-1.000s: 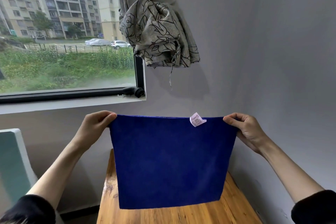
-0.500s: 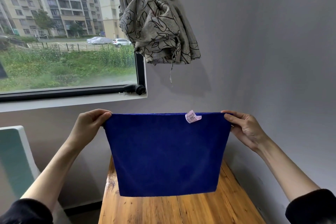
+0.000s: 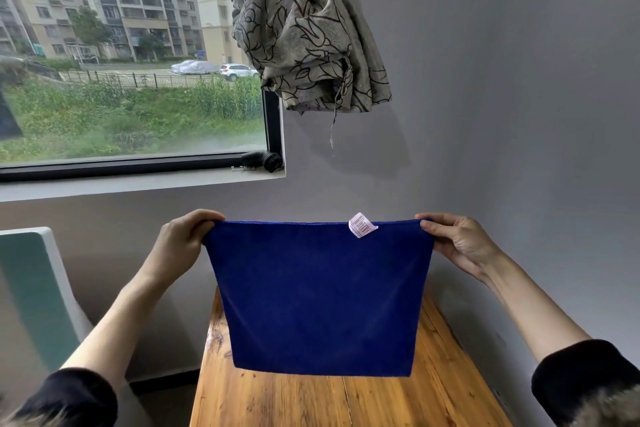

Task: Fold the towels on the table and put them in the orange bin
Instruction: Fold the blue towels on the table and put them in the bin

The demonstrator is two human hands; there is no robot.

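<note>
A dark blue towel [image 3: 318,298] hangs spread out in the air above the wooden table [image 3: 311,399]. My left hand [image 3: 180,239] pinches its top left corner and my right hand [image 3: 457,243] pinches its top right corner. A small white barcode label [image 3: 362,226] sticks up from the top edge near the right hand. The towel's lower edge hangs just above the tabletop. No orange bin is in view.
A knotted patterned curtain [image 3: 308,35] hangs above the towel by the window [image 3: 131,55]. A grey wall runs behind and along the table's right side. A white and teal object [image 3: 31,291] stands at the left. A small black thing [image 3: 263,160] lies on the sill.
The towel's lower edge has risen from low over the table. Both hands keep their pinch on the top corners and have shifted slightly left.
</note>
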